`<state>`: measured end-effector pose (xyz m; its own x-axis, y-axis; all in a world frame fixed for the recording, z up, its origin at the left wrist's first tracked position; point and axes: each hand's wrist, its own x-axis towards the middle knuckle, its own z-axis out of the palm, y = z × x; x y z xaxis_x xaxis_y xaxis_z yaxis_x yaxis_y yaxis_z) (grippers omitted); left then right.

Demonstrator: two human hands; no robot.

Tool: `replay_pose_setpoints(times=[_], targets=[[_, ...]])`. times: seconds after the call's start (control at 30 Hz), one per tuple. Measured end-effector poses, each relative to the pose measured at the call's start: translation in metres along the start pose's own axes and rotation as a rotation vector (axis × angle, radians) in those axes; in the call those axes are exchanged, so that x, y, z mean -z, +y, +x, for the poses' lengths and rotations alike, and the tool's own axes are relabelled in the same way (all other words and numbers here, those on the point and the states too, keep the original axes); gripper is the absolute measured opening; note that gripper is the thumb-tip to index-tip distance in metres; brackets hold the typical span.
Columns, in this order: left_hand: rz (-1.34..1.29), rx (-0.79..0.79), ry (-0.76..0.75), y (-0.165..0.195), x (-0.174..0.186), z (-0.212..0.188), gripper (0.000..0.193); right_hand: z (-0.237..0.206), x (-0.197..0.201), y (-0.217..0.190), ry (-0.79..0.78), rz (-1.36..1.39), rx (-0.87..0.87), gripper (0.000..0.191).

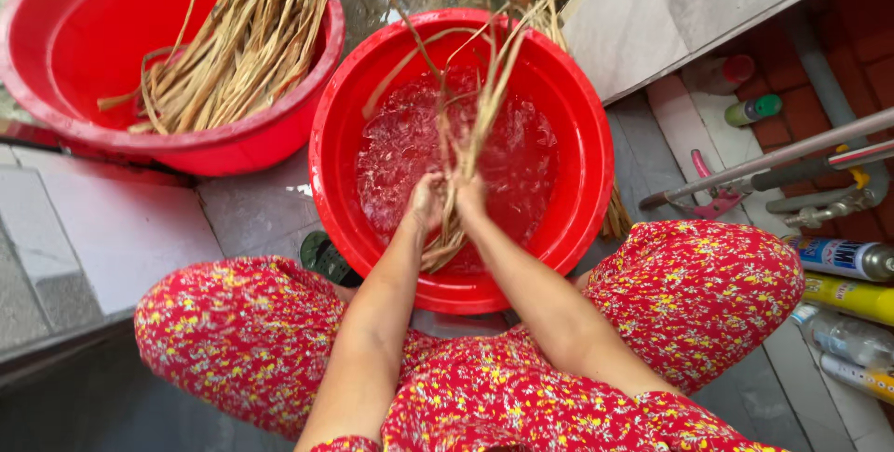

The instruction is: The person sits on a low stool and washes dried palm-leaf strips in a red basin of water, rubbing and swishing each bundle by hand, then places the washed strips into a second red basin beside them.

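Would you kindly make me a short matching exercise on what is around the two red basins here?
Things:
1. near red basin
2. far red basin
3. bundle of straw-coloured stalks
4. green-capped bottle

Places or states:
A. gripped by the left hand and right hand
B. holds splashing water
C. by the brick wall
D. piled with dry stalks

Pairs: 1-B, 2-D, 3-A, 4-C
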<state>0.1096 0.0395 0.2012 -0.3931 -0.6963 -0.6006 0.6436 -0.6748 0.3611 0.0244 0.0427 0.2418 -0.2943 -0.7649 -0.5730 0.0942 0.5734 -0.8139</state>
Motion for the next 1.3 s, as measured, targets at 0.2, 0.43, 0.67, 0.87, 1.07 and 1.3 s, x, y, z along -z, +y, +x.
replay_pose_setpoints(times=[0.2,0.43,0.67,0.87,1.07,1.3], targets=[[-0.033,-0.167,0.100,-0.005,-0.027,0.000,0.053,-0.021,-0.019,0.000,-0.099,-0.422,0.264,0.049],[0.001,-0.023,0.096,-0.020,-0.025,0.007,0.062,-0.004,0.003,-0.001,0.062,-0.551,0.253,0.054],[0.019,-0.111,0.145,-0.012,-0.023,-0.011,0.057,-0.019,-0.024,0.010,-0.141,-0.360,0.227,0.055],[0.094,-0.012,0.058,-0.016,-0.038,-0.005,0.049,0.007,0.011,-0.007,0.081,-0.613,0.310,0.054],[-0.125,-0.192,0.052,-0.010,-0.015,0.003,0.065,-0.024,-0.019,0.007,-0.119,-0.710,0.370,0.053],[0.606,-0.228,0.159,-0.023,-0.028,0.003,0.059,0.013,0.031,-0.008,0.129,-0.971,0.651,0.053]])
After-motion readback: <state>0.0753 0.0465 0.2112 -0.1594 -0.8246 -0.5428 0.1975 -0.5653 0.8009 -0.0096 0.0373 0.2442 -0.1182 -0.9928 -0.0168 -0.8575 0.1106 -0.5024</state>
